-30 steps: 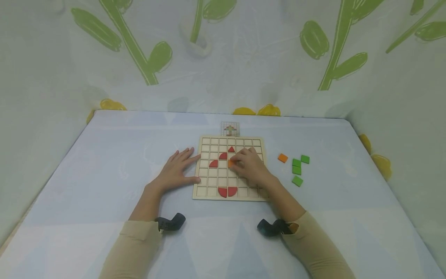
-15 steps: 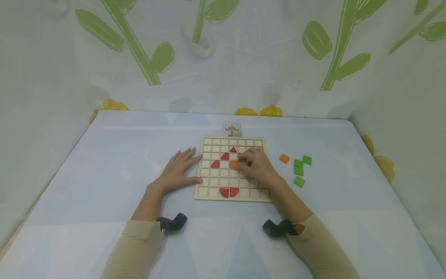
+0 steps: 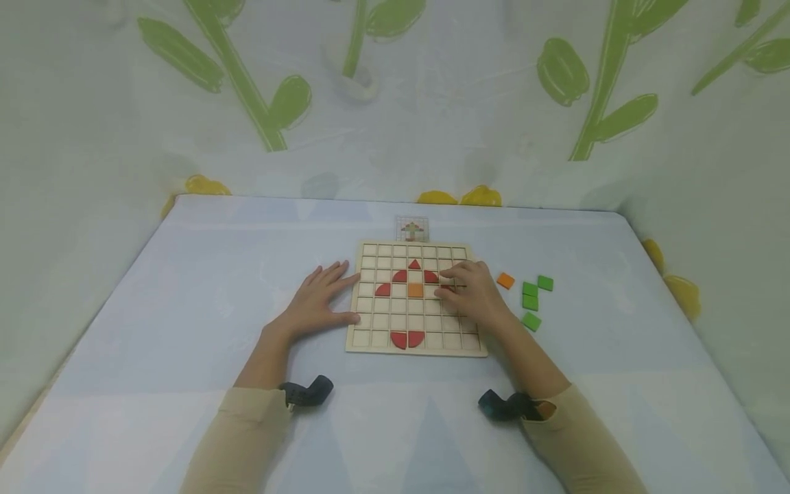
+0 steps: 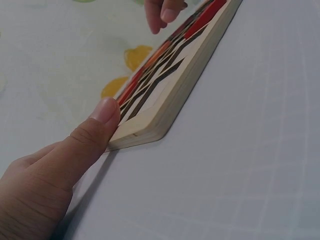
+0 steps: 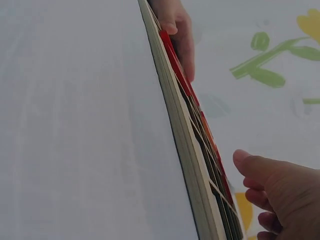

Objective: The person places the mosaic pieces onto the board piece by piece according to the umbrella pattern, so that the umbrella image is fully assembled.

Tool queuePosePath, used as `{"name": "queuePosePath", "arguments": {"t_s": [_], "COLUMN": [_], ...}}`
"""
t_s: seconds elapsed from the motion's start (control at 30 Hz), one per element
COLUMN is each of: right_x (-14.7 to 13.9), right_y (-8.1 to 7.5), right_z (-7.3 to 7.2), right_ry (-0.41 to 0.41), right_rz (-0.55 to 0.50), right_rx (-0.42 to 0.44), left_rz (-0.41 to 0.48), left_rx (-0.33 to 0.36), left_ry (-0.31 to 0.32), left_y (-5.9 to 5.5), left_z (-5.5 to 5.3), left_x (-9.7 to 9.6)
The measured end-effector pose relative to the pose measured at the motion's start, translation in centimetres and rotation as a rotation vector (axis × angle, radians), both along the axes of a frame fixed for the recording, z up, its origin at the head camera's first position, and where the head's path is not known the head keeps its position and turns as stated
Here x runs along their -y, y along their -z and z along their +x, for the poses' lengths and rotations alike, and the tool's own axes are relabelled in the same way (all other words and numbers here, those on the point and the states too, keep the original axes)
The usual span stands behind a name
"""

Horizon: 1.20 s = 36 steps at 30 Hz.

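Note:
A wooden grid board (image 3: 380,321) lies on the table with small flat pieces in its cells. Near its middle sits an orange square (image 3: 415,290), below a red triangle (image 3: 414,264) and among several red quarter-circles (image 3: 400,276). Two more red quarter-circles (image 3: 416,339) lie in the bottom row. The left hand (image 3: 315,298) has its fingers spread and rests against the board's left edge; in the left wrist view its thumb (image 4: 102,117) touches the board's corner. Over the right part of the board hovers the right hand (image 3: 475,295), holding nothing, thumb and fingers apart; it partly hides a red piece.
Right of the board lie a loose orange square (image 3: 505,280) and several green squares (image 3: 530,302). A small pattern card (image 3: 412,228) touches the board's far edge. Behind the table (image 3: 185,274) stands a pale backdrop with painted plants.
The right hand has let go of the orange square in its cell and drawn away to the right, uncovering a red quarter-circle. The left hand stays at the board's edge.

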State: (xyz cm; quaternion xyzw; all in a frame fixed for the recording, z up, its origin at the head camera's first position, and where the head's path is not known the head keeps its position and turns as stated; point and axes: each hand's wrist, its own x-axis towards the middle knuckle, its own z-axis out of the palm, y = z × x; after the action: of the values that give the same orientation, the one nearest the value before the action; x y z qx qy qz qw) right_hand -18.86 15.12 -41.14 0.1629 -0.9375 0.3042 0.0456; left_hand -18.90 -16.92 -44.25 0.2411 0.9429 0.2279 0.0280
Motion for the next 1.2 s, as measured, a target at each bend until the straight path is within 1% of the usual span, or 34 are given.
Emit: {"name": "queuePosePath", "arguments": {"t_s": [0.1,0.23,0.3,0.37,0.47,0.53,0.6,0.73,0.93,1.2], "right_x": [-0.5,-1.2,-1.6,-2.0,-2.7,-3.4,-4.0,-5.1,-6.5,-7.8], "right_y": [0.0,0.1,0.1,0.1,0.3,0.5,0.6,0.8,1.2,1.1], "right_z": [0.1,0.1,0.1,0.1,0.1,0.1,0.2,0.3,0.3,0.6], "right_ry": [0.029,0.090,0.123,0.136,0.135,0.137,0.153,0.196,0.229,0.278], "right_rz": [0.031,0.087,0.087,0.068,0.041,0.035,0.033,0.043,0.085,0.088], "right_rx": [0.007,0.036,0.047,0.029,-0.019,-0.050,-0.062,-0.048,-0.044,-0.053], "left_rz": [0.003,0.010,0.008,0.006,0.010,0.013,0.014,0.012,0.017,0.003], "left_rx": [0.000,0.004,0.003,0.000,0.000,0.004,0.009,0.009,-0.004,-0.006], "left_ry": [0.002,0.001,0.003,0.005,0.006,0.007,0.007,0.006,0.007,0.007], "left_y": [0.0,0.0,0.0,0.1,0.1,0.1,0.2,0.2,0.2,0.0], "left_z": [-0.1,0.0,-0.1,-0.1,-0.1,-0.1,-0.1,0.0,0.1,0.0], "left_x": [0.0,0.2,0.2,0.2,0.2,0.2,0.1,0.0,0.0,0.0]}}
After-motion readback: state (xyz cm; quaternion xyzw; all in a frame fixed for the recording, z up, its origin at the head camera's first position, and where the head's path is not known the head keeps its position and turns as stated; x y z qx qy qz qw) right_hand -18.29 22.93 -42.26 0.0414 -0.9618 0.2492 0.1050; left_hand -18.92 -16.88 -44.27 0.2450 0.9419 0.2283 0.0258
